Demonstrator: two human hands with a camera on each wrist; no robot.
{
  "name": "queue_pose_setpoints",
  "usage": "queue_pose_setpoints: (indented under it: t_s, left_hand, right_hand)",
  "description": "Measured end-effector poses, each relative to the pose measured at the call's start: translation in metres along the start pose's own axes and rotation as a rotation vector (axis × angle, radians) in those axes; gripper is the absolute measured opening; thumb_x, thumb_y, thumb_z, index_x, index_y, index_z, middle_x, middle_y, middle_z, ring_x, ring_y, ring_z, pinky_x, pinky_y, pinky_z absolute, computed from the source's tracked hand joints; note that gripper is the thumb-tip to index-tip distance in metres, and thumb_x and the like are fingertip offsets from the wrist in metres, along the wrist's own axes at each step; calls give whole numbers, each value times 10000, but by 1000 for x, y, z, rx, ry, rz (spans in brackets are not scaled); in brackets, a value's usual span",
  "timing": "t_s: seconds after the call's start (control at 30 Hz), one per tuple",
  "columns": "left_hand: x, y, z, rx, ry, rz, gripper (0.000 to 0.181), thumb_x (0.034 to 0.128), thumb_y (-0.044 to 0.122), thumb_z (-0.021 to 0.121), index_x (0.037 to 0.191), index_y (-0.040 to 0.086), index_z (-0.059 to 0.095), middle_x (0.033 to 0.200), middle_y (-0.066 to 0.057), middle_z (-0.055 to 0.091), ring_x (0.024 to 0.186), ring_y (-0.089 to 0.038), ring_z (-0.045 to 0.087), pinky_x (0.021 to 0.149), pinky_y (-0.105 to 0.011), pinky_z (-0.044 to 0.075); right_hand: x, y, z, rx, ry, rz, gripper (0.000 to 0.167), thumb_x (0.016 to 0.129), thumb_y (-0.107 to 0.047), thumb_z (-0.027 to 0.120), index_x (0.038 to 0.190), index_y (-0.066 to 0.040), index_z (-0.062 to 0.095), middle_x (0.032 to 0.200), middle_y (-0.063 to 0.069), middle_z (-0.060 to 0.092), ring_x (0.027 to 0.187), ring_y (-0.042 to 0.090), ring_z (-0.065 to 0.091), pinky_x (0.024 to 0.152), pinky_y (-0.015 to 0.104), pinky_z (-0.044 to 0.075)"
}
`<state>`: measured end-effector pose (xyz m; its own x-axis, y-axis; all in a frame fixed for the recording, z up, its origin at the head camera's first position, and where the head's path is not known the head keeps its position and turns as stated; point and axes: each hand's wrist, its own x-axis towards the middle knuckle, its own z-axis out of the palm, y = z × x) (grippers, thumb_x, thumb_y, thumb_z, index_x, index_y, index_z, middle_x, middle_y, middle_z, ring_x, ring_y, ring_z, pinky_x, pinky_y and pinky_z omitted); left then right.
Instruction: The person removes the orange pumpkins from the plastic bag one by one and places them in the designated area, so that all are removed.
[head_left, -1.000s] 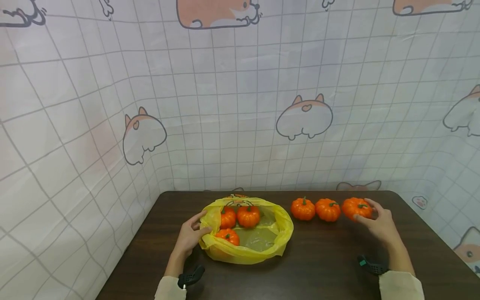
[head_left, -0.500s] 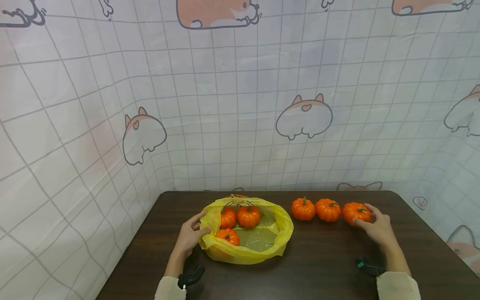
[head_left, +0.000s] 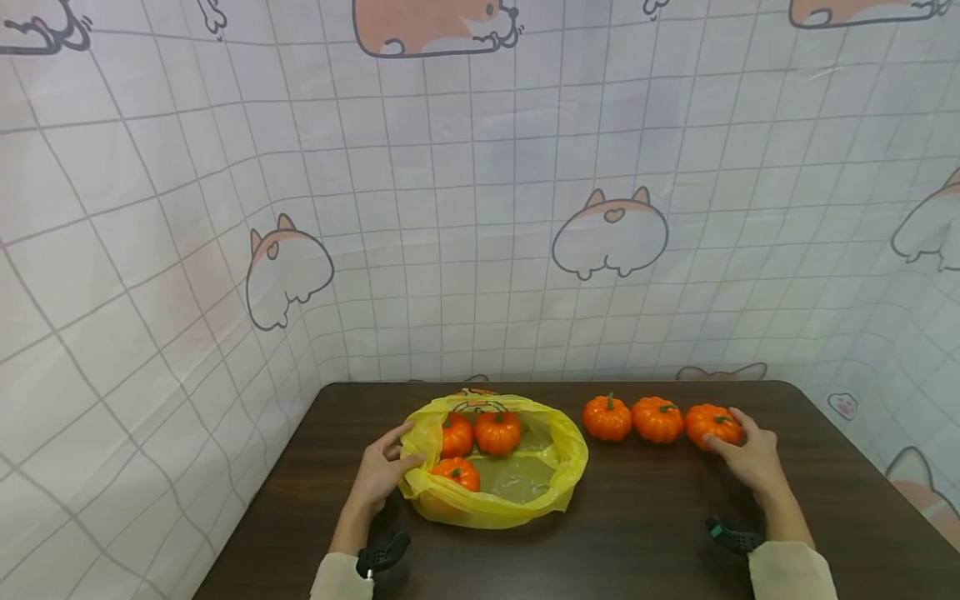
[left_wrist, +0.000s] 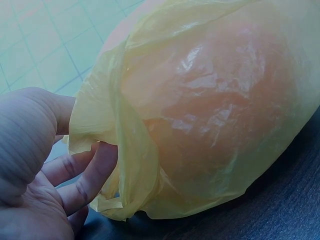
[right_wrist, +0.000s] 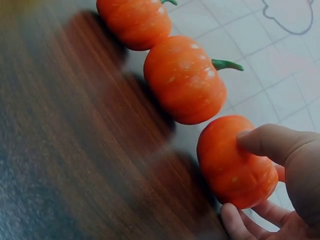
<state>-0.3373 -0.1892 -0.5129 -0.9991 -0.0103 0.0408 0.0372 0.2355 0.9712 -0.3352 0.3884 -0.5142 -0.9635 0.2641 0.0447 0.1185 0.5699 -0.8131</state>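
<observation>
A yellow plastic bag (head_left: 495, 510) stands with its mouth spread, holding three small orange pumpkins, one of them a front pumpkin (head_left: 457, 473). The left hand (head_left: 380, 473) pinches the bag's left rim; in the left wrist view the fingers (left_wrist: 102, 165) curl under the folded yellow film (left_wrist: 137, 150). At the right, the right hand (head_left: 756, 457) grips the rightmost pumpkin (head_left: 711, 425). The right wrist view shows that pumpkin (right_wrist: 235, 165) between the thumb (right_wrist: 270, 142) and fingers. Beside it stand a middle pumpkin (head_left: 657, 419) and a left pumpkin (head_left: 607, 417).
The dark wooden table (head_left: 600, 542) reaches back to a white gridded cloth (head_left: 450, 208) with cartoon dogs, which also hangs along both sides. Black bands with dark devices are on both wrists.
The right hand and its pumpkin have come slightly lower in the head view, toward the near side of the table. The left hand and the bag have stayed put.
</observation>
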Motion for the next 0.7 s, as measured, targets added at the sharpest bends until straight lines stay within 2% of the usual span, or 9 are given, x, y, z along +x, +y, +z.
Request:
queue_pose_setpoints:
  t_s: [0.33,0.53,0.7]
  left_hand:
    - [-1,2,0,5,-6,1,604,929,107,743,1494,184,545,1160,-169,739,970,-200,687,757,-320,549]
    - [-2,3,0,21,-5,-5,603,931,123,745,1496,187,544,1164,-170,731,941,-189,667,733,-320,520]
    - [-2,4,0,22,-4,-4,604,929,122,745,1496,185,544,1153,-170,732,914,-184,659,725,-319,508]
  right_hand:
    - [5,2,-4,-20,-71,-2,872,1024,-364,580,1615,38,81,1520,501,57,1382,666,174,1124,739,217]
    - [9,4,-9,-18,-129,3,905,1031,-427,563,1621,23,45,1555,485,-20,1411,672,127,1133,746,200]
    - [8,2,-12,-17,-168,2,900,1037,-443,547,1620,21,43,1558,480,-24,1409,663,134,1131,745,210]
